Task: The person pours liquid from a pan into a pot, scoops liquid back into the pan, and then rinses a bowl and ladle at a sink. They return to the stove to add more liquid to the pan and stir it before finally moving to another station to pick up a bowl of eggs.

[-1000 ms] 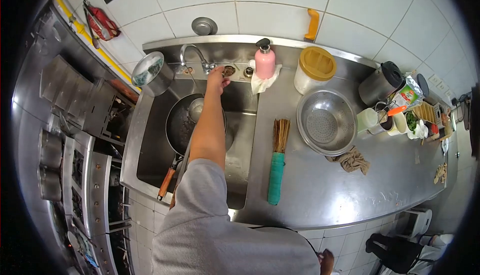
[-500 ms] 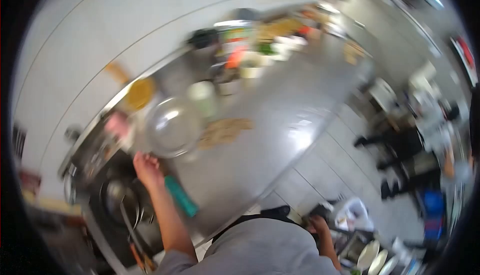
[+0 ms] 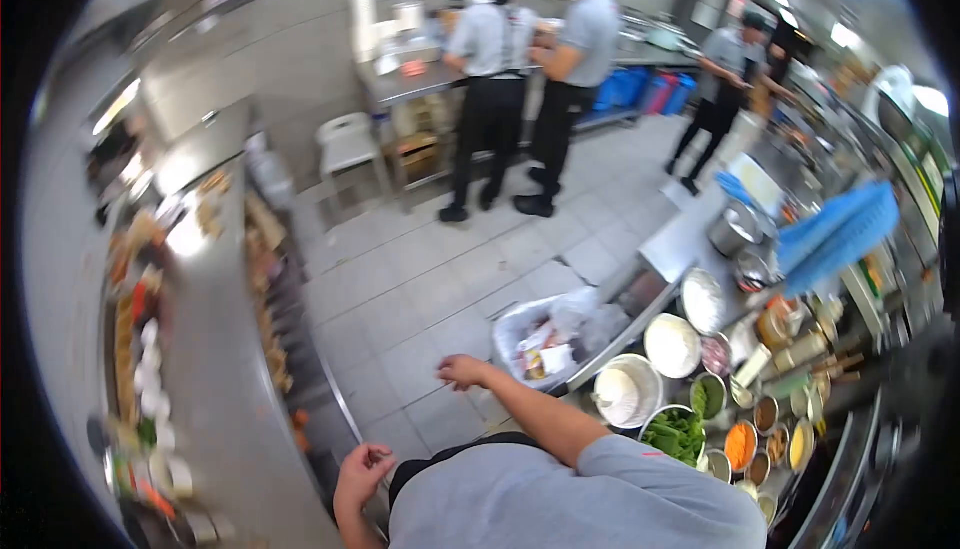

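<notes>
My left hand (image 3: 362,473) hangs low beside my body, close to the edge of the steel counter (image 3: 210,339) on the left. Its fingers are loosely curled with a gap, and nothing shows in them. In front of me, my right hand (image 3: 462,373) is held out over the tiled floor, fingers bent but loose, with nothing visible in them. The nearest thing to it is a bin (image 3: 520,334) lined with a plastic bag and holding litter. Neither hand touches a counter or a container.
On the right counter are a white tub of flour (image 3: 630,389), leafy greens (image 3: 674,437) in a bowl, shredded carrot (image 3: 740,444) and several small containers. A blue cloth (image 3: 840,234) hangs beyond. Several co-workers (image 3: 490,49) stand farther off. A white stool (image 3: 350,144) stands on the floor.
My view has swung right, from the sink and counter to the aisle. My left hand has left the area by the sink and green item; my right hand has stretched forward.
</notes>
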Available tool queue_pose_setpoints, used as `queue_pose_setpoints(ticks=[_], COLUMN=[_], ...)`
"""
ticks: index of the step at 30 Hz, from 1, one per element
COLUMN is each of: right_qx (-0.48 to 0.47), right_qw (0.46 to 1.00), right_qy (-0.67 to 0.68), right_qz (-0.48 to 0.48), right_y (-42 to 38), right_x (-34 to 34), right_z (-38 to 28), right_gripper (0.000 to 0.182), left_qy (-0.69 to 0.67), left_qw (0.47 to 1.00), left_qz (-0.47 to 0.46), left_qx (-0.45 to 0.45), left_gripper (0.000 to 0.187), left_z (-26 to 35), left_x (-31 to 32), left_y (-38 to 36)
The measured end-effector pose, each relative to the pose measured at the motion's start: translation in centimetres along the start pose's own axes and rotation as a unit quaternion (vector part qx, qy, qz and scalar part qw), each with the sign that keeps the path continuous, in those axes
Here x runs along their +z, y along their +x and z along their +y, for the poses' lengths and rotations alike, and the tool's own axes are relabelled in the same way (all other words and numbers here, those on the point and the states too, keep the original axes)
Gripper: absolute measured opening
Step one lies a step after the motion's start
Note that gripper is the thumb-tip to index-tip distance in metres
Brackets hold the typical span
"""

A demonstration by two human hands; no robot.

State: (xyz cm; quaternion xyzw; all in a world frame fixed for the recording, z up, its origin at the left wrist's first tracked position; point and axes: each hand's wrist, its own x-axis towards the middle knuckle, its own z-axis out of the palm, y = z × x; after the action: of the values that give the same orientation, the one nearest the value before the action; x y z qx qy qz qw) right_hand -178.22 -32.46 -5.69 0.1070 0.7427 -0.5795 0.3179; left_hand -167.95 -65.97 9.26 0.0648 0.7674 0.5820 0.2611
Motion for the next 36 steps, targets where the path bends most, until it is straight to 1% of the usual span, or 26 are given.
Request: queue_pose_setpoints(ticks=[1, 2, 4, 5, 7, 8, 9, 10, 11, 12, 13, 14, 15, 16, 17, 19, 20, 21, 22, 24, 25, 27, 29, 31, 34, 36], right_qx=[-0.001, -0.015, -0.023, -0.021, -0.011, 0.001, 0.008, 0.02, -0.085, -0.112, 0.002, 0.002, 0.02, 0.15, 0.148, 0.263, 0.368, 0.349, 0.348, 0.375, 0.373, 0.311, 0.294, 0.266, 0.225, 0.24], right_qw=[1.0, 0.999, 0.998, 0.997, 0.996, 0.996, 0.994, 0.99, 0.976, 0.929, 0.936, 0.928, 0.903, 0.931, 0.911, 0.934, 0.88, 0.874, 0.872, 0.818, 0.815, 0.831, 0.832, 0.832, 0.827, 0.814], right_qy=[0.014, 0.025, 0.047, 0.042, 0.028, 0.002, -0.029, -0.027, -0.106, -0.296, -0.304, -0.315, -0.394, -0.233, -0.358, -0.112, 0.157, 0.222, 0.231, 0.356, 0.363, 0.341, 0.359, 0.386, 0.42, 0.384], right_qz=[0.016, 0.025, 0.046, 0.057, 0.079, 0.093, 0.104, 0.139, 0.172, 0.192, 0.176, 0.201, 0.169, 0.239, 0.138, 0.213, 0.258, 0.254, 0.257, 0.254, 0.254, 0.312, 0.305, 0.296, 0.299, 0.363], right_y=[0.0, 0.4, 2.4, 3.7, 6.3, 7.6, 8.9, 11.0, 12.2, 13.5, 12.8, 10.8, 14.7, 9.7, 11.0, 5.2, 4.6, 4.2, 4.0, 3.6, 4.6, 5.9, 7.5, 8.8, 10.1, 9.8], right_x=[-1.2, -2.3, -5.3, -6.7, -9.5, -11.2, -13.0, -14.5, -16.1, -18.0, -19.4, -20.1, -21.3, -21.0, -22.0, -21.0, -20.4, -20.2, -20.1, -19.2, -18.7, -17.5, -18.2, -20.4, -25.8, -30.3], right_z=[-2.5, -4.2, -5.7, -5.9, -5.0, -4.1, -2.9, -0.2, 3.3, 6.4, 7.4, 9.0, 18.7, 15.2, 22.9, 19.1, 17.7, 20.0, 18.5, 15.6, 15.0, 14.1, 13.3, 13.0, 15.2, 15.1], right_gripper=[0.042, 0.042, 0.042, 0.043, 0.043, 0.043, 0.044, 0.045, 0.048, 0.048, 0.05, 0.051, 0.039, 0.044, 0.041, 0.036, 0.028, 0.03, 0.03, 0.03, 0.03, 0.033, 0.034, 0.037, 0.037, 0.033], left_qy=[0.121, 0.131, 0.136, 0.142, 0.19, 0.191, 0.161, 0.131, 0.132, 0.11, 0.084, 0.08, 0.082, 0.086, 0.09, 0.173, 0.176, 0.19, 0.206, 0.208, 0.2, 0.213, 0.224, 0.235, 0.195, 0.208], left_qw=[0.991, 0.988, 0.97, 0.966, 0.925, 0.924, 0.919, 0.913, 0.918, 0.915, 0.909, 0.913, 0.898, 0.882, 0.884, 0.846, 0.843, 0.829, 0.816, 0.804, 0.796, 0.778, 0.759, 0.739, 0.734, 0.73], left_qz=[-0.045, -0.073, -0.18, -0.197, -0.281, -0.283, -0.324, -0.359, -0.348, -0.376, -0.405, -0.399, -0.426, -0.453, -0.449, -0.501, -0.505, -0.522, -0.537, -0.555, -0.569, -0.589, -0.607, -0.627, -0.645, -0.647], left_qx=[-0.035, -0.026, -0.086, -0.085, -0.173, -0.173, -0.157, -0.141, -0.139, -0.094, -0.049, -0.046, -0.071, -0.094, -0.094, -0.056, -0.06, -0.06, -0.057, -0.052, -0.049, -0.058, -0.068, -0.075, -0.086, -0.067], left_gripper=[0.027, 0.027, 0.041, 0.041, 0.04, 0.04, 0.038, 0.036, 0.036, 0.034, 0.031, 0.031, 0.037, 0.044, 0.044, 0.033, 0.033, 0.033, 0.032, 0.031, 0.03, 0.03, 0.03, 0.03, 0.034, 0.035], left_z=[1.0, 1.3, 2.1, 2.9, 4.0, 3.2, 1.5, 0.8, 1.5, 2.7, 3.9, 4.7, 5.5, 6.4, 7.4, 8.6, 8.9, 9.2, 9.5, 8.9, 8.6, 8.8, 10.9, 14.8, 16.5, 17.7], left_x=[0.1, -0.2, -1.0, -1.4, -2.4, -2.9, -3.6, -4.8, -6.2, -7.4, -8.5, -9.5, -10.6, -11.6, -12.0, -11.5, -11.2, -10.6, -10.0, -9.4, -9.1, -8.2, -7.2, -6.2, -4.5, -1.5], left_y=[1.8, 3.6, 7.3, 9.2, 13.0, 15.4, 18.1, 20.5, 23.0, 25.6, 28.0, 30.4, 33.0, 35.7, 38.3, 42.3, 43.8, 45.4, 47.3, 50.9, 52.7, 56.5, 59.0, 62.2, 67.2, 70.2])
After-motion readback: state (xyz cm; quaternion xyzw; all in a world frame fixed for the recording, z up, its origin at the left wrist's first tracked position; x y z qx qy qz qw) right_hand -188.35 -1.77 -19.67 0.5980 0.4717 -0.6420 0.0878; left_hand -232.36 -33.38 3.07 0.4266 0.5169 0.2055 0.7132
